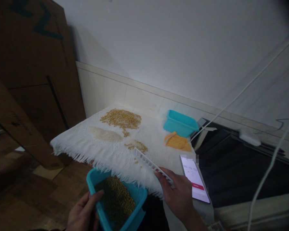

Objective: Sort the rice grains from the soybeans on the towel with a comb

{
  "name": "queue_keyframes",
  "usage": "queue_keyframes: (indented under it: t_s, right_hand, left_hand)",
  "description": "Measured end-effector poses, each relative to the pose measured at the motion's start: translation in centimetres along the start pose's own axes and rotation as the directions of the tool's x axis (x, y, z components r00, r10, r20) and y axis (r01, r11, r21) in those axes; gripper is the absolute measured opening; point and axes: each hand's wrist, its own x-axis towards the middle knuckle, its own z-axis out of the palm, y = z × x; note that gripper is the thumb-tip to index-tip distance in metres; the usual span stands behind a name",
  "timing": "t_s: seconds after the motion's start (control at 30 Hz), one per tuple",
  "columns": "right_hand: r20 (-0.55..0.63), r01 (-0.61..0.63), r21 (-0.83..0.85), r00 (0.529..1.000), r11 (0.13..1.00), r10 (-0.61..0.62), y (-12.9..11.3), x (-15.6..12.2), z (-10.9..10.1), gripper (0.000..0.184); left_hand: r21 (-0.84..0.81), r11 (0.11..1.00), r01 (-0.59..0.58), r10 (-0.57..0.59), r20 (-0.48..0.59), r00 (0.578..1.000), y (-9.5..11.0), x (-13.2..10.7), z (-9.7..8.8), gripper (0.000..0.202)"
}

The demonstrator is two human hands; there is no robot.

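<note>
Below the table's front edge, my left hand (83,210) grips the near left rim of a turquoise plastic bin (140,210), thumb over the edge. Yellow soybeans (125,195) lie in the bin beside a dark green mass of small grains (108,202). My right hand (179,195) is closed around one end of a narrow white slotted plastic strip (150,163). The strip's far end reaches a small scatter of soybeans (141,146) on the white fringed cloth (82,142). Behind that lie a larger soybean pile (121,118) and a pale, rice-like heap (105,134).
A second turquoise bin (180,123) stands at the table's back right, with a folded orange cloth (177,141) before it. A phone (195,179) showing a timer lies at the right edge. Large cardboard boxes (31,64) stand left; a white cable (265,179) hangs right.
</note>
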Motion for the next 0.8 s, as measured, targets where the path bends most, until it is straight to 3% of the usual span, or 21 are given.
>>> queue_keyframes:
  t_s: [0.2,0.4,0.5,0.6,0.8]
  right_hand:
    - [-0.042,0.070,-0.012,0.997,0.998,-0.070,-1.3,-0.4,-0.3,0.026]
    - [0.034,0.069,0.019,0.997,0.997,-0.070,-2.5,-1.0,-1.2,0.028]
    - [-0.061,-0.007,-0.101,0.998,0.995,0.001,-1.1,-0.9,-1.6,0.035]
    - [-0.139,-0.095,-0.200,0.988,0.975,0.068,1.1,-0.8,-1.7,0.038]
    - [-0.151,-0.062,-0.239,0.988,0.969,0.026,3.2,-1.2,-1.6,0.037]
  left_hand:
    - [0.001,1.000,0.001,-0.001,-0.006,1.000,0.0,0.1,-0.1,0.036]
    - [0.020,1.000,0.009,-0.009,-0.019,1.000,0.4,-0.4,0.2,0.033]
    - [-0.004,1.000,0.007,-0.007,-0.070,0.998,0.8,-0.8,0.6,0.034]
    - [-0.006,1.000,0.002,-0.002,-0.049,0.999,0.9,-0.9,0.6,0.033]
    - [-0.031,0.998,0.046,-0.048,-0.049,0.998,0.5,-0.3,0.1,0.037]
